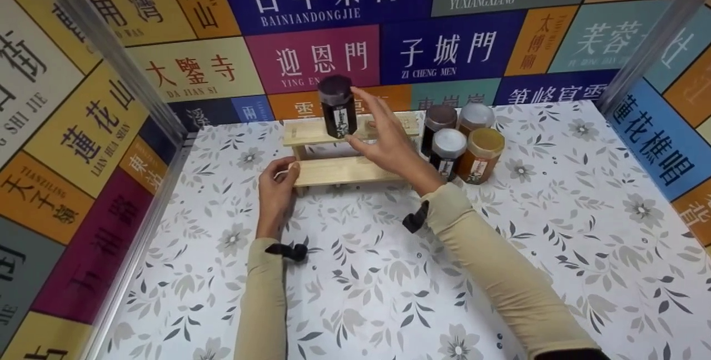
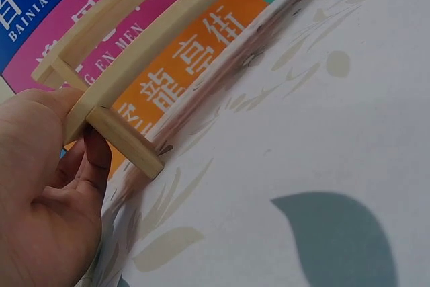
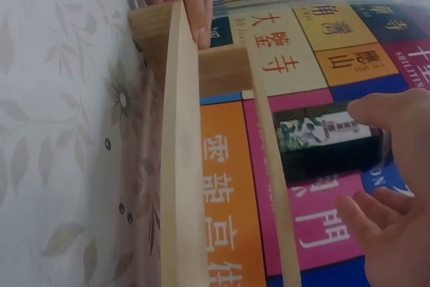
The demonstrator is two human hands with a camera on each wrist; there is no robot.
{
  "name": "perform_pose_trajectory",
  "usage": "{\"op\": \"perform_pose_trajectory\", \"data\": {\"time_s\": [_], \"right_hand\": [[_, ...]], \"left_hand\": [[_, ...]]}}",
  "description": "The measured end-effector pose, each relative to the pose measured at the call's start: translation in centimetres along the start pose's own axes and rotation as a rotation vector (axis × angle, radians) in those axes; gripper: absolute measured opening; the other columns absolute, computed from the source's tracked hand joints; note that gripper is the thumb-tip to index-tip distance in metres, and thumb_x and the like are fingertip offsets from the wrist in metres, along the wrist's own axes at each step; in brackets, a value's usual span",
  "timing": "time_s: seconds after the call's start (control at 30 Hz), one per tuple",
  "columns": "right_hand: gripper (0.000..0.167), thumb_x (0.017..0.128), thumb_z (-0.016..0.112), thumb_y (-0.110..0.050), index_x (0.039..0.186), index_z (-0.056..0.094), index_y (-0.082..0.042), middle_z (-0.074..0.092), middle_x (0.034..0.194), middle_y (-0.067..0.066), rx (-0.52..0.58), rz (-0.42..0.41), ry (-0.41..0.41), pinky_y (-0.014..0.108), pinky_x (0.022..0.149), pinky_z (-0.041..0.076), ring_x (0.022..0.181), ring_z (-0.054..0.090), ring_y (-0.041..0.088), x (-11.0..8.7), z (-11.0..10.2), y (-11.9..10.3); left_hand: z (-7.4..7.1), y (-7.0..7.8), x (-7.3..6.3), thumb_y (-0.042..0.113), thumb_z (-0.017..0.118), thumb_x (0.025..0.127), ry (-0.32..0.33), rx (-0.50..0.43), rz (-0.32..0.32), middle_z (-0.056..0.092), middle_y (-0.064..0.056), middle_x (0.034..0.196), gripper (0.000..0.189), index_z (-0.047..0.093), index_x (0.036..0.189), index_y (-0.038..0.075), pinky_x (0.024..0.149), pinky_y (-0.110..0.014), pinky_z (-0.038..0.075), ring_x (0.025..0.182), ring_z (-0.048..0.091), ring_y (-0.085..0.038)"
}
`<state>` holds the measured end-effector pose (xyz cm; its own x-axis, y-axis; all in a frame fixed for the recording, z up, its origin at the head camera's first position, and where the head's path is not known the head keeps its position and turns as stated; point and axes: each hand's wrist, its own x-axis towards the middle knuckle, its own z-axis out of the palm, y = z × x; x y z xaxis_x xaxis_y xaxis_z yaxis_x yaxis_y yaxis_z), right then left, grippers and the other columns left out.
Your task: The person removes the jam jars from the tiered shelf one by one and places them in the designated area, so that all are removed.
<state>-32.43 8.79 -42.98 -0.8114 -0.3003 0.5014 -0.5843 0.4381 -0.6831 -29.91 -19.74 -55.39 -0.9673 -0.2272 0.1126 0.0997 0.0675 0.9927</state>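
Note:
A two-tier wooden rack (image 1: 350, 170) stands on the patterned table. My left hand (image 1: 278, 185) grips the left end of its lower board, thumb on top and fingers curled beneath, as the left wrist view shows at the wood's end (image 2: 101, 99). A dark jar (image 1: 338, 113) with a black lid and a white label stands upright on the upper board. Beside it is my right hand (image 1: 386, 140), thumb and fingers spread apart, fingertips close to the lid and the base. In the right wrist view, one finger overlaps the jar (image 3: 322, 142) near its label.
Right of the rack stand several more jars: a dark-lidded one (image 1: 439, 121), a white-lidded one (image 1: 447, 151), an amber one with a yellow lid (image 1: 482, 154) and a grey-lidded one (image 1: 476, 115). Panels with printed characters (image 1: 328, 60) enclose the back and sides.

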Motion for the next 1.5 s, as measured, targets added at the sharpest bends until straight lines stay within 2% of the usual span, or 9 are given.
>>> {"op": "perform_pose_trajectory", "data": {"time_s": [0.13,0.23,0.3,0.43,0.6,0.83,1.07,1.27,1.5], "right_hand": [[0.103,0.093,0.089,-0.031,0.171,0.023,-0.045,0.029,0.176,0.009,0.007,0.037,-0.016,0.046,0.109,0.058,0.156,0.044,0.037,1.0,1.2,-0.1],[0.103,0.09,0.09,-0.039,0.17,0.025,-0.049,0.028,0.178,0.009,0.014,0.061,0.01,0.054,0.113,0.055,0.157,0.042,0.037,1.4,1.9,0.0],[0.101,0.089,0.091,-0.041,0.168,0.03,-0.045,0.033,0.176,0.006,0.006,0.059,0.046,0.055,0.116,0.052,0.157,0.042,0.031,1.6,2.3,0.2],[0.092,0.089,0.092,-0.036,0.162,0.038,-0.031,0.05,0.162,0.004,0.017,0.034,0.126,0.047,0.111,0.054,0.144,0.054,0.022,1.7,2.8,0.0],[0.085,0.087,0.094,-0.035,0.155,0.043,-0.025,0.059,0.15,0.006,0.024,0.072,0.199,0.038,0.108,0.058,0.133,0.064,0.022,1.6,3.2,-0.6],[0.072,0.089,0.092,-0.033,0.146,0.05,-0.018,0.062,0.142,0.01,0.06,0.072,0.336,0.043,0.097,0.063,0.125,0.071,0.022,1.2,3.5,-0.5],[0.067,0.088,0.092,-0.023,0.14,0.051,-0.01,0.06,0.141,0.012,0.174,0.021,0.455,0.041,0.093,0.066,0.128,0.07,0.021,-0.2,3.8,-0.2],[0.07,0.085,0.093,-0.013,0.14,0.05,-0.009,0.054,0.144,0.012,0.27,0.016,0.531,0.042,0.091,0.066,0.126,0.068,0.024,-2.6,3.6,-0.4],[0.064,0.087,0.091,-0.016,0.142,0.057,-0.012,0.059,0.14,0.01,0.308,-0.011,0.585,0.039,0.087,0.066,0.119,0.071,0.024,-5.7,0.7,-0.4]], "left_hand": [[0.0,0.0,0.0,0.029,0.076,0.104,0.006,0.001,0.014,0.067,-0.013,0.125,0.032,0.073,0.13,0.01,0.072,-0.026,0.059,0.103,0.071,-0.025],[0.1,-0.1,0.0,0.03,0.077,0.104,-0.001,-0.007,0.014,0.066,-0.013,0.126,0.034,0.073,0.131,0.01,0.075,-0.026,0.06,0.104,0.071,-0.025],[0.2,-0.1,-0.1,0.031,0.076,0.104,-0.011,-0.004,0.011,0.065,-0.013,0.127,0.034,0.073,0.131,0.011,0.076,-0.027,0.06,0.104,0.071,-0.025],[0.2,-0.2,-0.1,0.031,0.076,0.105,-0.02,0.015,0.017,0.065,-0.012,0.126,0.033,0.073,0.131,0.012,0.076,-0.029,0.06,0.106,0.072,-0.024],[0.1,-0.3,0.0,0.028,0.076,0.105,-0.01,0.013,0.027,0.066,-0.011,0.124,0.029,0.074,0.129,0.013,0.075,-0.029,0.059,0.106,0.072,-0.025],[0.2,-0.3,0.0,0.029,0.076,0.104,0.003,0.04,0.033,0.066,-0.011,0.122,0.03,0.074,0.129,0.013,0.073,-0.026,0.059,0.102,0.072,-0.023],[0.2,-0.3,0.2,0.028,0.076,0.104,0.008,0.051,0.049,0.067,-0.012,0.122,0.032,0.073,0.13,0.011,0.074,-0.024,0.059,0.101,0.072,-0.022],[0.0,-0.4,0.2,0.03,0.077,0.104,0.01,0.045,0.038,0.067,-0.01,0.122,0.029,0.074,0.128,0.014,0.075,-0.026,0.06,0.101,0.072,-0.023],[-0.1,-0.5,0.2,0.028,0.075,0.105,-0.001,0.039,0.059,0.067,-0.01,0.123,0.028,0.074,0.129,0.013,0.078,-0.026,0.061,0.104,0.072,-0.024]]}}
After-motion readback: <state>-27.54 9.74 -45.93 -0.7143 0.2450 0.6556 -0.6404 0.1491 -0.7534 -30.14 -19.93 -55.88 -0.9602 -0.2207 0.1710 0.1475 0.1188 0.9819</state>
